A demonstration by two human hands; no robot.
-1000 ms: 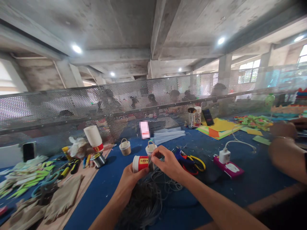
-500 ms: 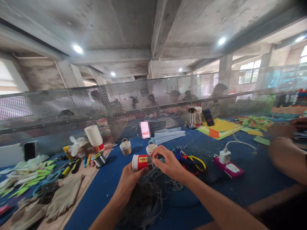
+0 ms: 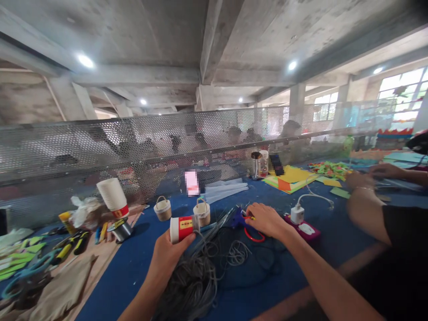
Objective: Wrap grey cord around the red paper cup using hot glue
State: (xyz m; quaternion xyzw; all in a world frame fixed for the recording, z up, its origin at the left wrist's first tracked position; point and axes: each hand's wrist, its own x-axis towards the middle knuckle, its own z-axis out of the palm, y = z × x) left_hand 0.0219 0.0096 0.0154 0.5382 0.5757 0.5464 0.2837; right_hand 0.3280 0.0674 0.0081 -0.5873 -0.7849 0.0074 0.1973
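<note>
My left hand (image 3: 167,252) is closed around a red and white paper cup (image 3: 184,228), tilted on its side, with grey cord around its right end. Over a cluster of tools to the right, my right hand (image 3: 265,219) is closed on yellow-handled pliers (image 3: 252,218), mostly covered by my fingers. Beside them lie a blue-purple tool (image 3: 238,219) and a red handle loop (image 3: 254,235). A bundle of grey cord (image 3: 192,285) lies below the cup. Behind it stand two small cord-wrapped buckets with looped handles, a left bucket (image 3: 163,210) and a right bucket (image 3: 202,215).
Stacked paper cups (image 3: 112,196) and a wire spool (image 3: 121,230) stand left. Scissors (image 3: 30,272) and brown gloves (image 3: 63,292) lie nearer. A charger (image 3: 297,215) sits on a purple power bank (image 3: 309,230). A co-worker's arm (image 3: 364,214) rests right. A perforated metal screen (image 3: 160,154) runs behind.
My right hand has left the cup's rim and moved right and down onto the tools, covering the yellow handles. My left hand still holds the cup. The view has turned slightly right.
</note>
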